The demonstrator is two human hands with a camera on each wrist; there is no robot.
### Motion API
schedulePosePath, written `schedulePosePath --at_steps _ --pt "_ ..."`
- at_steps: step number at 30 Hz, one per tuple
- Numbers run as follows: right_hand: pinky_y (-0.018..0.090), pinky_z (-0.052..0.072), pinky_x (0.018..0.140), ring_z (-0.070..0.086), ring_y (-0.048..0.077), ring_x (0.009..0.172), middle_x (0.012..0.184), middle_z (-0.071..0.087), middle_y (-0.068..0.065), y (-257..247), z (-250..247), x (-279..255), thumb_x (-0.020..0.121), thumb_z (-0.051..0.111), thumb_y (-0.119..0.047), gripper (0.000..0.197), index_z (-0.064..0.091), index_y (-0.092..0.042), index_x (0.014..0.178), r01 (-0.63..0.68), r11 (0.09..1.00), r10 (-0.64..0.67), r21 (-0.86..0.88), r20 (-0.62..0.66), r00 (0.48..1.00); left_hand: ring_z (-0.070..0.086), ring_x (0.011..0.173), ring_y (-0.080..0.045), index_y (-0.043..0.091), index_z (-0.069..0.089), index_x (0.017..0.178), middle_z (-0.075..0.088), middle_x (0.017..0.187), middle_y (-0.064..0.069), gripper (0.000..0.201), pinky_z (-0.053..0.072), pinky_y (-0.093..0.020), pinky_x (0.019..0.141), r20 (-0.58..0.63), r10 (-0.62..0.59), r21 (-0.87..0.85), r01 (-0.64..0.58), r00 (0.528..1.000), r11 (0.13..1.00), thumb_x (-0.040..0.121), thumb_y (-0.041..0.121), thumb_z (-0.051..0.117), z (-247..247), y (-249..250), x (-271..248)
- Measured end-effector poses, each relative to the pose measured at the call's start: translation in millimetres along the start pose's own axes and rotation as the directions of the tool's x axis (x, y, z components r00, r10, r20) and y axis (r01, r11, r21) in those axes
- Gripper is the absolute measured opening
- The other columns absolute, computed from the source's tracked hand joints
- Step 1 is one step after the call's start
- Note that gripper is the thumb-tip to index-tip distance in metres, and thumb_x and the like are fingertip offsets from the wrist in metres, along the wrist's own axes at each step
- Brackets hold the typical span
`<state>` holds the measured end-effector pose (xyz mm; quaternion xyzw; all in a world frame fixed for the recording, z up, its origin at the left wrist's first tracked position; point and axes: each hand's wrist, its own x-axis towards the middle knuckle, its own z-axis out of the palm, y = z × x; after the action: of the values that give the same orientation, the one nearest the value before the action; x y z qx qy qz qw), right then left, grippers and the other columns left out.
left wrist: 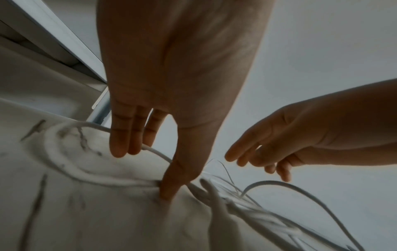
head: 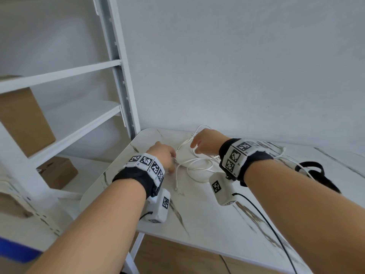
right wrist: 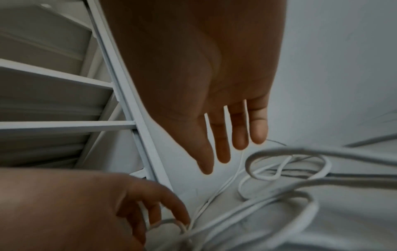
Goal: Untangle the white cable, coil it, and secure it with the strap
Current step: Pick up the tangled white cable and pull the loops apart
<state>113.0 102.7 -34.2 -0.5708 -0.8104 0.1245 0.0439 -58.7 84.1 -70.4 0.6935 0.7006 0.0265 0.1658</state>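
Note:
The white cable [head: 197, 159] lies in tangled loops on the marble table [head: 217, 224], one plug end [head: 176, 188] near the front. My left hand [head: 171, 161] is at the tangle's left side. In the left wrist view a strand [left wrist: 150, 149] runs between its thumb and fingers, and the thumb tip presses down on the table. In the right wrist view its fingers [right wrist: 154, 210] curl over a cable loop. My right hand [head: 195, 145] hovers over the far loops [right wrist: 279, 150] with straight, spread fingers and holds nothing. The black strap [head: 327, 182] lies to the right.
A white shelf unit [head: 116, 64] stands left of the table against the wall, with cardboard boxes [head: 25, 119] on it. The table's rounded left corner is close to my left hand. A black wire hangs from the right wrist camera [head: 223, 188].

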Motion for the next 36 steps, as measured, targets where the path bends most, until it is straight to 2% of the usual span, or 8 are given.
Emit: schedulePosePath --at_steps 6,10,13,18,21,26,31,36 --pt "0.031 0.046 0.099 0.057 0.018 0.115 0.126 0.062 0.0 -2.7 25.1 12.0 0.088 0.063 -0.014 0.035 0.069 -0.032 0.118 0.053 0.997 -0.043 -0.063 0.147 0.988 0.054 0.104 -0.028 0.025 0.064 0.097 0.044 0.117 -0.007 0.022 0.05 -0.036 0.087 -0.078 0.044 0.028 -0.042 0.996 0.999 0.078 0.016 0.07 1.3 -0.4 2.5" --pt "0.032 0.049 0.094 0.06 0.02 0.11 0.117 0.066 0.0 0.9 31.3 6.6 0.086 0.067 -0.017 0.027 0.07 -0.023 0.112 0.037 0.997 -0.026 -0.065 0.154 0.988 0.059 0.101 -0.027 0.022 0.065 0.088 0.058 0.113 -0.006 0.011 0.049 -0.031 0.082 -0.133 0.06 0.015 -0.059 0.989 0.998 0.08 0.018 0.072 -0.4 1.1 3.4" --pt "0.03 0.048 0.087 0.059 0.023 0.108 0.114 0.065 0.003 3.8 26.6 3.5 0.089 0.064 -0.015 0.02 0.068 -0.011 0.108 0.038 0.999 -0.035 -0.038 0.091 0.995 0.062 0.1 -0.028 0.01 0.068 0.092 0.066 0.106 -0.008 0.014 0.05 -0.034 0.084 -0.177 0.036 -0.038 -0.043 0.983 0.998 0.082 0.019 0.072 -6.4 1.4 2.4" --pt "0.028 0.045 0.071 0.058 0.021 0.088 0.095 0.063 -0.001 16.0 6.2 0.3 0.083 0.063 -0.011 0.011 0.058 -0.021 0.083 -0.01 0.988 0.021 0.155 -0.072 0.997 0.059 0.093 -0.028 0.007 0.06 0.096 0.063 0.102 -0.009 0.01 0.045 -0.034 0.076 -0.28 -0.024 -0.112 -0.008 0.96 0.994 0.089 0.013 0.058 -15.7 3.5 4.1" --pt "0.032 0.051 0.077 0.061 0.022 0.09 0.097 0.067 0.002 18.4 -11.4 -12.6 0.08 0.06 -0.004 0.014 0.061 -0.019 0.081 0.018 0.964 0.026 0.265 -0.162 0.987 0.06 0.085 -0.028 0.005 0.062 0.095 0.064 0.095 -0.009 0.013 0.045 -0.034 0.07 -0.319 -0.105 -0.206 0.039 0.942 0.978 0.088 0.014 0.055 -22.2 3.0 6.5" --pt "0.023 0.05 0.068 0.06 0.013 0.074 0.073 0.066 -0.003 18.7 -26.2 -32.6 0.077 0.052 0.004 0.029 0.066 -0.019 0.066 -0.006 0.965 0.004 0.262 0.008 1.0 0.065 0.089 -0.031 0.006 0.054 0.107 0.069 0.097 -0.011 0.023 0.052 -0.038 0.079 -0.349 -0.195 -0.425 0.031 0.917 0.905 0.093 0.025 0.051 -37.4 2.6 0.9" --pt "0.036 0.057 0.081 0.071 0.017 0.074 0.088 0.074 0.003 15.1 -16.3 -36.2 0.094 0.054 -0.023 0.014 0.063 -0.014 0.101 -0.041 0.89 0.048 0.454 -0.005 0.999 0.068 0.088 -0.033 0.018 0.057 0.095 0.072 0.095 -0.012 0.012 0.054 -0.042 0.086 -0.37 -0.156 -0.498 -0.054 0.916 0.865 0.094 0.025 0.047 -49.4 9.2 -11.9" --pt "0.027 0.054 0.069 0.065 0.012 0.067 0.077 0.071 -0.002 11.1 -16.9 -39.9 0.088 0.066 -0.035 0.017 0.068 -0.024 0.101 0.007 0.908 -0.036 0.42 0.062 0.997 0.058 0.054 -0.023 0.007 0.058 0.11 0.069 0.075 -0.011 0.026 0.046 -0.026 0.055 -0.287 -0.215 -0.633 -0.017 0.934 0.774 0.099 0.023 0.04 -56.2 17.0 -16.6"
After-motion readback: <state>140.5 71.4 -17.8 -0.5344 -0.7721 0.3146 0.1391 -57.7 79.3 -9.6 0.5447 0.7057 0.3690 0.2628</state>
